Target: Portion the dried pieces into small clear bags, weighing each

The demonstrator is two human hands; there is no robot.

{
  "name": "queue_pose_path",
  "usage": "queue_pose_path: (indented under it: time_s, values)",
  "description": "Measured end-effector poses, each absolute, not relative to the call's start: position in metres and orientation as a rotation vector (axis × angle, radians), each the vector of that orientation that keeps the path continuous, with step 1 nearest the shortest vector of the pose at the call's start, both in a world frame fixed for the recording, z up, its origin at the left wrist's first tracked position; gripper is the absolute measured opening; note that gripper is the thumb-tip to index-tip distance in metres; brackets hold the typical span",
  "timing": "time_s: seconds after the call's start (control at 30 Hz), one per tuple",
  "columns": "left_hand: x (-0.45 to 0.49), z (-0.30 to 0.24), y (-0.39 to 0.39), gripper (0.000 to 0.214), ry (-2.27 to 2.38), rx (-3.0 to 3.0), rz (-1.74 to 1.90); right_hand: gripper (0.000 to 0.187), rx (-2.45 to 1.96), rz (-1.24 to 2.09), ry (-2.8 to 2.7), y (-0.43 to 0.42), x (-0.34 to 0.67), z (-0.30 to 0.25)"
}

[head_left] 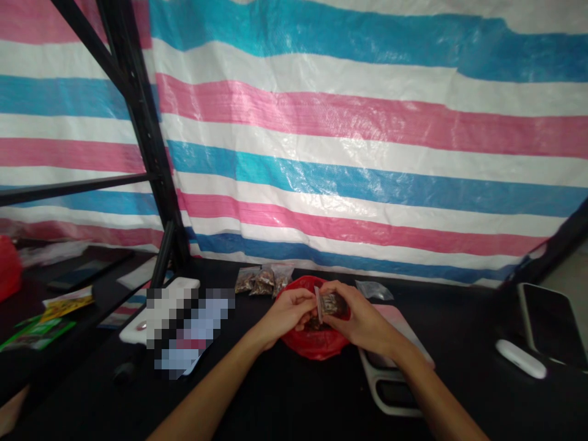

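My left hand (285,312) and my right hand (362,320) meet above a red plastic bag (316,344), pinching a small clear zip bag (331,305) of dark brown pieces between them. The bag's pink-edged end faces my left fingers. More dark pieces lie in the red plastic, partly hidden by my hands. Beyond them, several filled small bags (263,282) lie together, and a flat, nearly empty clear bag (373,290) rests to the right.
A white and pink flat device (390,373) sits under my right forearm. A white oval object (520,359) and a dark tablet (551,324) lie at right. A blurred white item (184,324) lies at left beside a black metal shelf frame (158,165). A striped tarp hangs behind.
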State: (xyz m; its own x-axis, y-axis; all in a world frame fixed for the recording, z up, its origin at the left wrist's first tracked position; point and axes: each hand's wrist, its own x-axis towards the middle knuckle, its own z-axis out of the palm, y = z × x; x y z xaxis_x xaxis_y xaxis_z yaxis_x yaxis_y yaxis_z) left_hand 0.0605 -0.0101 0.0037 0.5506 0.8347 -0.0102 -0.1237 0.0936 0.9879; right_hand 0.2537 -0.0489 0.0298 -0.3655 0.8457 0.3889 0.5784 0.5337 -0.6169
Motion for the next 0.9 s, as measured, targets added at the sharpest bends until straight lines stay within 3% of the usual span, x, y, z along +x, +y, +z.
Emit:
queue_pose_path:
  time_s: [0.1,0.23,0.9]
  values:
    - [0.061,0.004,-0.011,0.040,0.694,1.292,0.814,0.032,-1.100,0.366,-2.132,-0.052,0.251,0.033]
    - [0.062,0.003,-0.011,0.043,0.676,1.298,0.804,0.009,-1.195,0.242,-2.138,-0.054,0.243,0.038]
    - [0.062,-0.002,-0.010,0.055,0.648,1.287,0.771,0.013,-1.280,0.267,-2.115,-0.044,0.246,0.027]
